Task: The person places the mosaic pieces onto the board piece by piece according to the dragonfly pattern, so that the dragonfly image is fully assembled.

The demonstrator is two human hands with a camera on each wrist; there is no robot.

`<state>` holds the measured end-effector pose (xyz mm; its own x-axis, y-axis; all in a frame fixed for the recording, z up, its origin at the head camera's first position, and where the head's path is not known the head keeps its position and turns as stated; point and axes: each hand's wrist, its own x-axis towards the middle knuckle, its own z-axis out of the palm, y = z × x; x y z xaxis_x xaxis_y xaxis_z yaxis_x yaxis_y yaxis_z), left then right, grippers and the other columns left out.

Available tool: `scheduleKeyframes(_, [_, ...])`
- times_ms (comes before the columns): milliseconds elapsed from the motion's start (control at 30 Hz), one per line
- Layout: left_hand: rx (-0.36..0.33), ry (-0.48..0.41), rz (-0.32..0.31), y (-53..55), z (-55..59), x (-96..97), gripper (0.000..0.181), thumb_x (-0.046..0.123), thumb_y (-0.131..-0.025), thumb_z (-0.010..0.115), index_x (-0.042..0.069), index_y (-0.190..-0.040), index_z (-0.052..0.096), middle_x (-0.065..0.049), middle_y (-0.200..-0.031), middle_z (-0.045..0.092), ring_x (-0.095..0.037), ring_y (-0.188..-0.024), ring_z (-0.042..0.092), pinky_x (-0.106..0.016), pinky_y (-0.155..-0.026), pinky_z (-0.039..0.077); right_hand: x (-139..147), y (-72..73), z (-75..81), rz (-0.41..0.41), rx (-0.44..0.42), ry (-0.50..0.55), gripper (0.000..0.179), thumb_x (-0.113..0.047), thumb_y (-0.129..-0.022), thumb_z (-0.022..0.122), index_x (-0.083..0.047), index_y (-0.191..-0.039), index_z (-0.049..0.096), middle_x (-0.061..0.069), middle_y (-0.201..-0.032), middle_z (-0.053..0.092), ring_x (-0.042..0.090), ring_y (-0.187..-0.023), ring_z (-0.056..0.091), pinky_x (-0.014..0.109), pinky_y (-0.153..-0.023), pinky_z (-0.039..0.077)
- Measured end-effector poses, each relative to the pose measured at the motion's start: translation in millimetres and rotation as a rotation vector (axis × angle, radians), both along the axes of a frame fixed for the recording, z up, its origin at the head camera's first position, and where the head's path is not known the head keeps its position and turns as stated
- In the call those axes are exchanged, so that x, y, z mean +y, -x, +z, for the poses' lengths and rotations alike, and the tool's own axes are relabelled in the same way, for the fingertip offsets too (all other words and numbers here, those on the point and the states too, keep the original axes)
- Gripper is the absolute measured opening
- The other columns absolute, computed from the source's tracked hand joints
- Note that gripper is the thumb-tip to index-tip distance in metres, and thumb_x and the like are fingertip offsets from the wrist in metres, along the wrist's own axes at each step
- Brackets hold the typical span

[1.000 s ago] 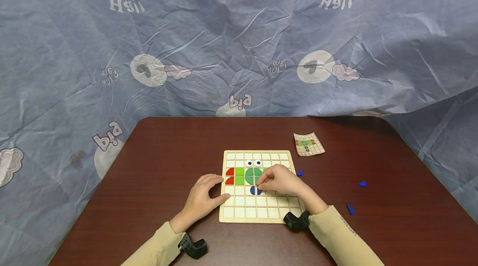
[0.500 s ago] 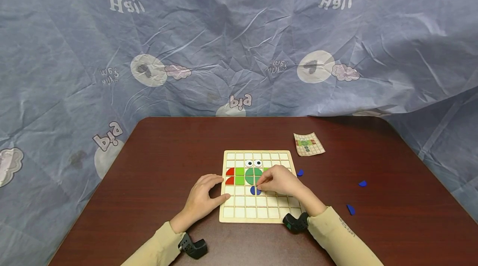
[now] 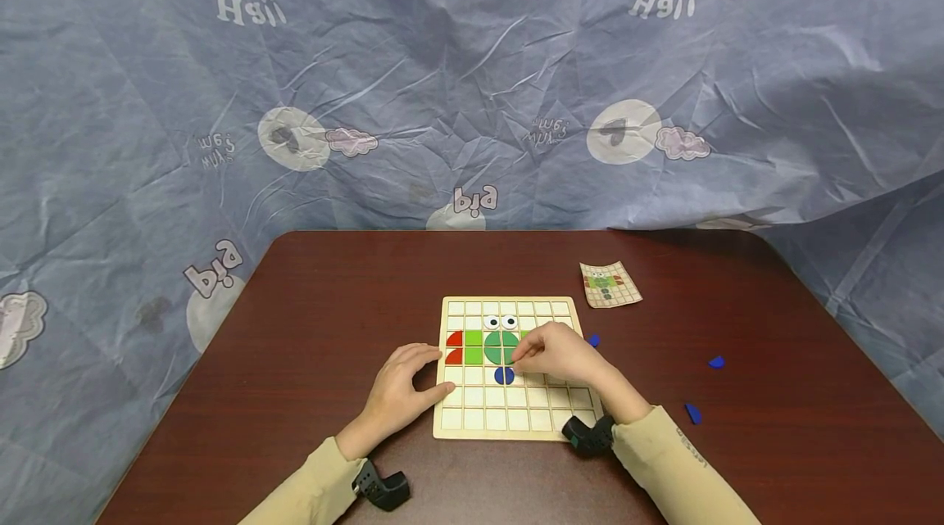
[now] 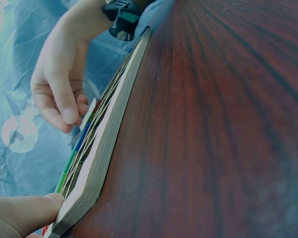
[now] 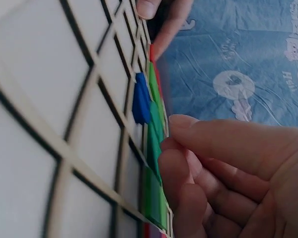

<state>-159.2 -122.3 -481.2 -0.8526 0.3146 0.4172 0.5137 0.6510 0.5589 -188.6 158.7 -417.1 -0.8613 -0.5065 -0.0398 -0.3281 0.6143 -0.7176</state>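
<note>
A wooden grid board (image 3: 474, 420) lies on the table with coloured pieces in its cells. My left hand (image 3: 394, 386) rests at the board's left edge; in the left wrist view its thumb (image 4: 37, 213) touches the rim. My right hand (image 3: 556, 355) hovers over the right half, fingers bent, nothing seen between thumb and fingertips. Just left of these fingertips, two blue pieces (image 3: 504, 376) form a round shape, below a green circle (image 3: 496, 349). Red pieces (image 3: 454, 356) and light green squares (image 3: 474, 338) sit at left, two eye pieces (image 3: 492, 323) above. The right hand hides some cells.
Loose blue pieces lie right of the board: one by its edge (image 3: 593, 341), one farther out (image 3: 716, 362) and one nearer the front (image 3: 693, 414). A paper pattern card (image 3: 610, 285) lies behind to the right. A patterned cloth (image 3: 413, 99) hangs behind the table.
The right hand's fingertips have drawn slightly right, off the right-hand blue piece, so the round blue shape shows fully. The left hand and the board have stayed put.
</note>
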Motion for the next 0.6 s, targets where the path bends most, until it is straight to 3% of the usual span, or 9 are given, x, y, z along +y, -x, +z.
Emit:
scheduleKeyframes(300, [-0.002,-0.001,0.007,-0.9,1.0,0.6,0.048,0.035,-0.075,0.076,0.007,-0.112,0.067,-0.003,-0.115,0.063,-0.022,-0.115,0.052,-0.042,-0.096,0.042,35,13.2,14.1,0.078,-0.067,0.097,0.02,-0.017,-0.083,0.072,-0.003,-0.098,0.071,0.001,-0.086,0.069,0.016,-0.079,0.064,0.028,-0.067,0.053])
scheduleKeyframes(600, [0.006,-0.001,0.003,-0.8,0.9,0.4,0.048,0.035,-0.075,0.076,0.006,-0.112,0.067,-0.004,-0.115,0.063,-0.023,-0.115,0.052,-0.042,-0.097,0.042,81,20.9,25.4,-0.022,-0.089,0.112,0.026,-0.015,-0.083,0.072,0.003,-0.101,0.067,0.008,-0.091,0.069,0.017,-0.083,0.063,0.029,-0.072,0.053])
